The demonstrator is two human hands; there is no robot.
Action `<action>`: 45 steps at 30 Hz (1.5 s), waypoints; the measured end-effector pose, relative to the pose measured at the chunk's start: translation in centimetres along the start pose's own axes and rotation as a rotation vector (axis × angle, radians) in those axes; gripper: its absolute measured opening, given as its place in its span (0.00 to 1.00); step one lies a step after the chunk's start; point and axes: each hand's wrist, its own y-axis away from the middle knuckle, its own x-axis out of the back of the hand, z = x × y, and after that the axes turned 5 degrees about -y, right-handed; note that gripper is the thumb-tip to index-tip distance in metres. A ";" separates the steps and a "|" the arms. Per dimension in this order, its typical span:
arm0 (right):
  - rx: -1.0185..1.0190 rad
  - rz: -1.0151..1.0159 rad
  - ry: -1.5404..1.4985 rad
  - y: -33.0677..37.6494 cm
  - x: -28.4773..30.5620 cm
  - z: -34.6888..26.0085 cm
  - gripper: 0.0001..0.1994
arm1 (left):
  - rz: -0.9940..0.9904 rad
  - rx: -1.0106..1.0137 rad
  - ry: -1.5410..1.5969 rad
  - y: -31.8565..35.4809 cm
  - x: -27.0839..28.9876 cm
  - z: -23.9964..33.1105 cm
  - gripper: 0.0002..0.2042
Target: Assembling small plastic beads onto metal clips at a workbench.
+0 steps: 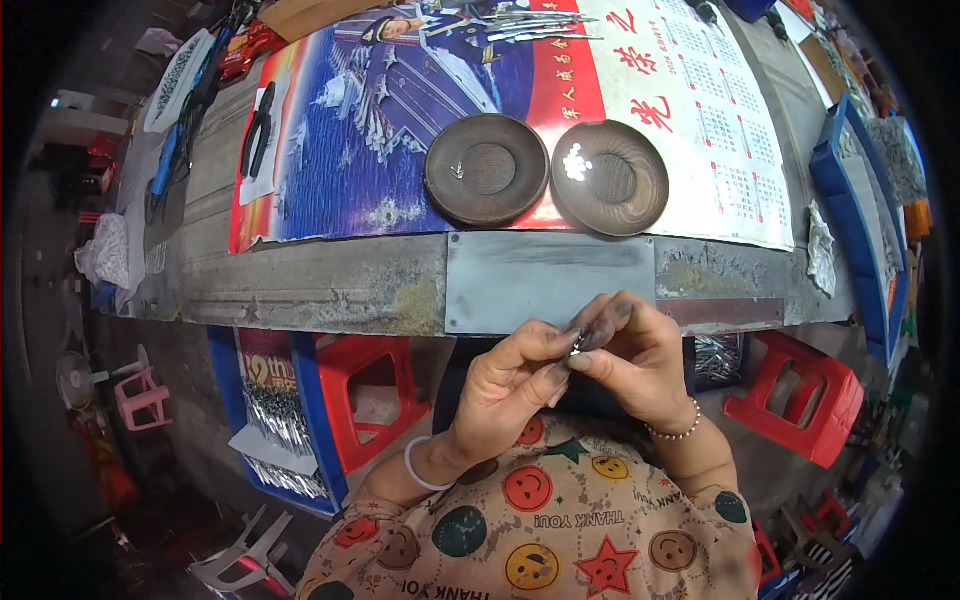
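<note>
In front of my body, just off the table's near edge, both hands meet fingertip to fingertip. My left hand (505, 385) pinches a tiny dark, shiny metal piece (577, 346) between thumb and finger. My right hand (640, 365) pinches the same piece from the other side; the fingers mostly cover it, so its kind does not show. The fingertips are smudged dark. Beyond them, two round brown wooden dishes sit side by side: the left dish (438, 195) holds a few thin slivers (457, 172), the right dish (645, 205) a cluster of small white bits (574, 163).
A grey metal plate (550, 280) is fixed at the table's near edge. Pliers (258, 135) and several slim metal tools (530, 25) lie on a calendar poster (740, 130). Blue trays (885, 270) stand right; a blue bin (280, 420) of metal parts and red stools (795, 400) are below.
</note>
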 end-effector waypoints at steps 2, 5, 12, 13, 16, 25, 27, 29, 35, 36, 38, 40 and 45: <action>-0.005 0.052 -0.038 0.4 -0.2 0.2 0.09 | -0.034 -0.004 -0.002 0.0 0.1 -0.1 0.16; 0.159 0.091 0.202 0.6 -0.7 0.2 0.08 | -0.003 -0.060 -0.157 0.1 -0.4 0.0 0.16; 0.434 0.083 0.637 -0.5 -1.0 -0.7 0.11 | 0.133 -0.060 -0.214 -0.2 -1.0 -0.2 0.15; 0.440 0.072 0.645 -0.6 -1.0 -0.7 0.11 | 0.137 -0.053 -0.186 -0.2 -1.0 -0.1 0.15; 0.417 0.032 0.593 -0.6 -0.7 -0.7 0.11 | 0.125 -0.033 -0.116 -0.1 -0.8 -0.1 0.15; 0.340 0.005 0.526 -0.7 -0.1 -0.5 0.11 | 0.087 0.023 0.043 -0.2 -0.5 -0.1 0.15; 0.359 0.006 0.597 -0.7 -0.1 -0.6 0.12 | 0.102 0.032 0.045 -0.3 -0.5 0.0 0.15; 0.379 0.006 0.665 -0.8 -0.1 -0.8 0.12 | 0.116 0.029 0.036 -0.3 -0.4 0.1 0.15; 0.343 -0.010 0.616 -1.0 0.1 -0.6 0.13 | 0.058 0.042 -0.014 -0.3 0.1 0.0 0.15; 0.353 -0.026 0.623 -1.1 0.2 -0.6 0.12 | 0.059 0.045 -0.013 -0.3 0.2 0.0 0.15; 0.360 -0.040 0.631 -1.1 0.3 -0.5 0.11 | 0.039 0.058 -0.056 -0.3 0.3 0.1 0.15; 0.238 -0.002 0.385 -1.0 0.5 -0.1 0.09 | 0.030 0.060 -0.054 -0.4 0.5 0.0 0.15; -0.338 -0.020 -0.538 -0.6 1.4 0.6 0.09 | -0.092 0.047 -0.112 0.2 0.5 0.3 0.15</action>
